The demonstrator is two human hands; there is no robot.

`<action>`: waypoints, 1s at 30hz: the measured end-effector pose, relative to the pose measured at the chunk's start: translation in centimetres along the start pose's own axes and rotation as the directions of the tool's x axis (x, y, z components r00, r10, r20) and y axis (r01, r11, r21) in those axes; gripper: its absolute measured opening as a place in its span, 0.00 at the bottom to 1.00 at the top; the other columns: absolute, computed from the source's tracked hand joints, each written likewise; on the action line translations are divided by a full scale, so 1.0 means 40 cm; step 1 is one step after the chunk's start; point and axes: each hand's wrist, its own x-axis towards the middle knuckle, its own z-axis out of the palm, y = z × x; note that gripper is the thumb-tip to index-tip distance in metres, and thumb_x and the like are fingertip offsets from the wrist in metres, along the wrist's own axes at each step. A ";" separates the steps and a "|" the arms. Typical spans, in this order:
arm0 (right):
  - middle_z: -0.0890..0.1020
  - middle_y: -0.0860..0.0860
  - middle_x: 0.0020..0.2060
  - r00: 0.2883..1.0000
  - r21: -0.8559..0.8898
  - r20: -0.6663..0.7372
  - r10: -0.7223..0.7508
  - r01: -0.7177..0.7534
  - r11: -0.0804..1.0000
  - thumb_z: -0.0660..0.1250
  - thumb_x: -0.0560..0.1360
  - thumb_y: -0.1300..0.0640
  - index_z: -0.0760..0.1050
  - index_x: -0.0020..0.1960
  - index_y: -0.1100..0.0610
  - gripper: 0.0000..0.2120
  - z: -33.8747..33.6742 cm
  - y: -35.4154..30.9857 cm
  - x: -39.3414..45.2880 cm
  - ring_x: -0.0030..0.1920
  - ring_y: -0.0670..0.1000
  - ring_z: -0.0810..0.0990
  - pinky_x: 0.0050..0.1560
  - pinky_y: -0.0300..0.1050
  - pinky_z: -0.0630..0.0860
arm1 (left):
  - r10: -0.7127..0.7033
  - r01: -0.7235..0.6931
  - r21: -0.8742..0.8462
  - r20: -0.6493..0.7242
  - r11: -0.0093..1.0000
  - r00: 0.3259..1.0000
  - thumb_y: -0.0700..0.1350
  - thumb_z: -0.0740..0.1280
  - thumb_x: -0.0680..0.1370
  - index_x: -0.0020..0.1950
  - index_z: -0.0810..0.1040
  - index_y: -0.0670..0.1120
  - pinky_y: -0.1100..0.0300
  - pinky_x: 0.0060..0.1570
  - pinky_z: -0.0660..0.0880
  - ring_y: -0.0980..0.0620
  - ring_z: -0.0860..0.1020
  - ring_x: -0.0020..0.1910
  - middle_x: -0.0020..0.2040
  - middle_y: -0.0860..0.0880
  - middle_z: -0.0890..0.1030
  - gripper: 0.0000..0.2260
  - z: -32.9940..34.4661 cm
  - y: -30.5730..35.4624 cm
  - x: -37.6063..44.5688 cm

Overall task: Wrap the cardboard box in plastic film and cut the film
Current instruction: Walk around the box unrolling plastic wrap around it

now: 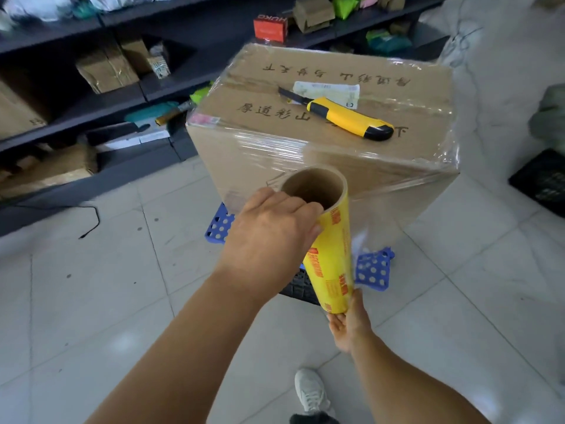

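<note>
A large cardboard box (pixel 305 154) stands on a blue perforated stool (pixel 374 269), with clear plastic film around its sides. A yellow and black utility knife (pixel 345 117) lies on the box top, blade out, beside a white label (pixel 327 91). I hold a yellow film roll (pixel 331 255) upright in front of the box. My left hand (pixel 269 231) grips its top end at the open cardboard core. My right hand (pixel 347 322) holds its bottom end from below. Film stretches from the roll to the box's near face.
Dark shelves (pixel 91 105) with cardboard parcels and coloured bags run along the left and back. A black crate (pixel 541 182) sits on the floor at the right. A black cable (pixel 88 221) lies on the white tiles at the left. My shoe (pixel 310 390) shows below.
</note>
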 end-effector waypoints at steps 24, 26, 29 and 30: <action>0.77 0.51 0.63 0.978 0.341 -0.192 -0.081 0.143 0.929 0.61 0.74 0.34 0.69 0.69 0.50 0.30 0.255 0.283 -0.138 0.59 0.50 0.77 0.58 0.41 0.71 | 0.338 -0.338 -0.140 -0.026 0.931 0.941 0.46 0.64 0.72 0.42 0.80 0.44 0.57 0.45 0.61 0.45 0.76 0.33 0.32 0.48 0.80 0.08 -0.053 -0.347 -0.052; 0.78 0.52 0.61 0.977 0.351 -0.197 -0.080 0.146 0.925 0.61 0.74 0.35 0.70 0.69 0.51 0.30 0.274 0.303 -0.139 0.59 0.51 0.77 0.57 0.42 0.72 | 0.356 -0.357 -0.151 -0.030 0.922 0.934 0.45 0.64 0.71 0.43 0.80 0.43 0.57 0.45 0.61 0.45 0.76 0.33 0.32 0.48 0.80 0.07 -0.056 -0.374 -0.056; 0.79 0.52 0.59 0.973 0.371 -0.210 -0.098 0.171 0.913 0.61 0.74 0.35 0.71 0.67 0.51 0.28 0.303 0.326 -0.138 0.56 0.50 0.77 0.59 0.42 0.71 | 0.376 -0.375 -0.175 -0.030 0.910 0.926 0.45 0.67 0.72 0.43 0.80 0.44 0.57 0.46 0.61 0.45 0.76 0.34 0.33 0.48 0.80 0.05 -0.059 -0.406 -0.057; 0.79 0.52 0.58 0.971 0.376 -0.215 -0.102 0.179 0.909 0.61 0.75 0.36 0.72 0.66 0.52 0.27 0.314 0.332 -0.140 0.56 0.50 0.77 0.60 0.42 0.70 | 0.380 -0.380 -0.178 -0.034 0.908 0.924 0.44 0.68 0.72 0.43 0.80 0.44 0.58 0.45 0.61 0.45 0.76 0.34 0.33 0.48 0.80 0.05 -0.058 -0.417 -0.057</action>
